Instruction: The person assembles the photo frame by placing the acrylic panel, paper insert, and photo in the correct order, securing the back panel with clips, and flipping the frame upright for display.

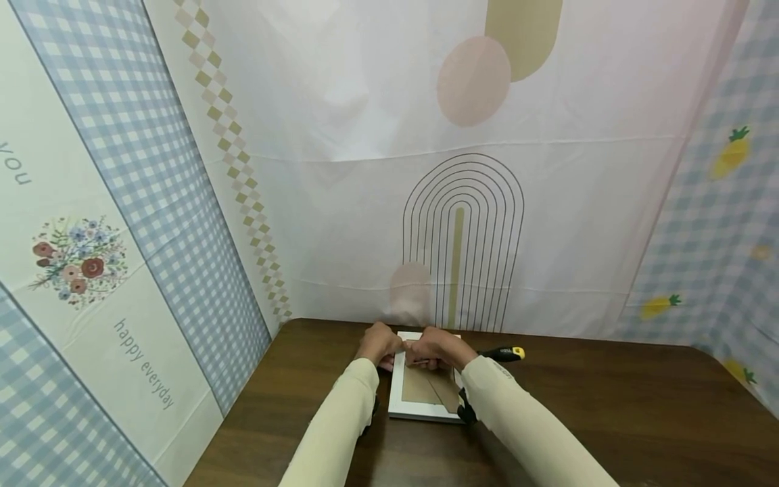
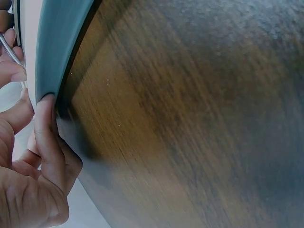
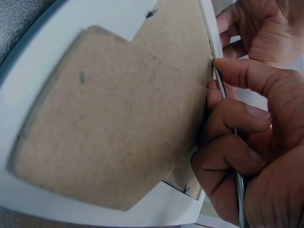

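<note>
Left hand [image 1: 380, 341] and right hand [image 1: 435, 345] met, in the head view, over the left edge of a white frame [image 1: 395, 385], near its far end; the frame lay on a wooden table [image 1: 578, 392] with a brown board [image 1: 420, 389] facing up. A black-and-yellow handle [image 1: 504, 354] stuck out beyond the right wrist, and its weight, if it belonged to the tool in that hand, could have swung the tip off line. From the left wrist, the left hand's fingers were bent close against the frame's side, gripping the rim, with the thumb very near the tool — a slip there might have jabbed it. That grip seemed to steady only one edge, so a hard push could have slid or tipped the frame. From the right wrist, the right hand pinched a thin metal shaft [image 3: 240, 199] between thumb and curled fingers, its tip at the inner edge of the rim. Held along the bare metal, it could have turned or skidded, scoring the board or chipping the white edge. Small dark tabs [image 3: 151, 13] stood up along the rim — bent too sharply, one might have snapped, or pricked a finger passing over it.
</note>
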`<state>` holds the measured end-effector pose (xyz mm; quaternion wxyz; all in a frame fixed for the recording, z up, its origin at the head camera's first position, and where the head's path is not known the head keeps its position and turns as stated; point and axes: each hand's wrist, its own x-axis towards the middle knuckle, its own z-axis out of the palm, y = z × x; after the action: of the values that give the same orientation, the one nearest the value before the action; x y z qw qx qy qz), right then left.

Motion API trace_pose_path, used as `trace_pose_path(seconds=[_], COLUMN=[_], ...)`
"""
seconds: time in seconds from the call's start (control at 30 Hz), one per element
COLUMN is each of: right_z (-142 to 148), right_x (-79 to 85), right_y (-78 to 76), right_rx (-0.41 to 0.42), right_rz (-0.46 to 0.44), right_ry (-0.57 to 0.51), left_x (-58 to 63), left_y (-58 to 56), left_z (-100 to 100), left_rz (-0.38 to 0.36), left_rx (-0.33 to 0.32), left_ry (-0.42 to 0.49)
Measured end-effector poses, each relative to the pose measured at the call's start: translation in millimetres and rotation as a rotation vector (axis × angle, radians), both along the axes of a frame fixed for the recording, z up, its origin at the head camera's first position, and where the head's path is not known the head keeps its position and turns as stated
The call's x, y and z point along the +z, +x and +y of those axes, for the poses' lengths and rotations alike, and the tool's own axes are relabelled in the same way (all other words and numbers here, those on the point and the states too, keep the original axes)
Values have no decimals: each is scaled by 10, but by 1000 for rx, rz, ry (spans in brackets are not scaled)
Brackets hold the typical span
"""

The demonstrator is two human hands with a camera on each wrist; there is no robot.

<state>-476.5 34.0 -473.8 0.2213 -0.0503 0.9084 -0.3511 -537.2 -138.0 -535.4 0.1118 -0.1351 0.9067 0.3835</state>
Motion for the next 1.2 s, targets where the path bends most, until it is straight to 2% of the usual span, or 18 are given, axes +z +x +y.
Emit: trace_pose_path(seconds=[0.17,0.27,0.5,0.57,0.67,0.83,0.9,0.93,0.97,1.07,1.1,1.17,1.2], right_z=[20,36,91,114,155,233,259,270,279,299,302,306,305], right_x=[24,42,54,55,61,66,59,54,49,29,23,11,4], right_y=[15,36,97,107,117,139,154,162,171,204,216,242,255], right_rx=[-6,-8,-7,-8,-13,-7,-1,2,3,1,-1,0,0], right_rz=[-5,-22,-29,-26,-18,-29,-30,-30,-28,-12,-5,11,16], right_ry=[-6,-23,-45,-60,-85,-175,-202,-214,-223,-246,-252,-257,-257], left_x=[57,29,-118,-97,-15,384,471,487,413,390,427,400,469], left_y=[55,47,-74,-56,17,367,448,469,434,455,502,508,561], left_z=[52,62,30,50,102,222,236,235,210,193,199,188,206], left_rz=[10,11,8,21,36,29,33,34,52,68,66,75,63], left_rx=[19,21,0,0,11,51,53,58,51,49,57,55,65], left_ry=[-6,-2,4,4,-3,-7,2,7,10,1,-2,-8,-10])
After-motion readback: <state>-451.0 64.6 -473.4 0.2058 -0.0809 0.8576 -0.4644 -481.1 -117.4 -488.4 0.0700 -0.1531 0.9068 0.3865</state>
